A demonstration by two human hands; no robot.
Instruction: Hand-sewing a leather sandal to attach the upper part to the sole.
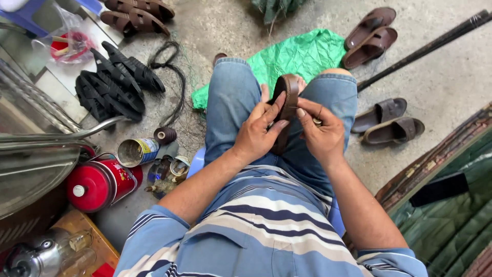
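Seated | left hand (256, 134) grips brown sandal (288, 97) edge-up over lap | right hand (323, 136) steadies it, possibly pinching a small tool.

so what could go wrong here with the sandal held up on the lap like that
The brown sandal is held edge-up over the knees by the left hand and right hand, unsupported, so it could twist or slip. The open tin can and thread spool by the leg could be knocked over.
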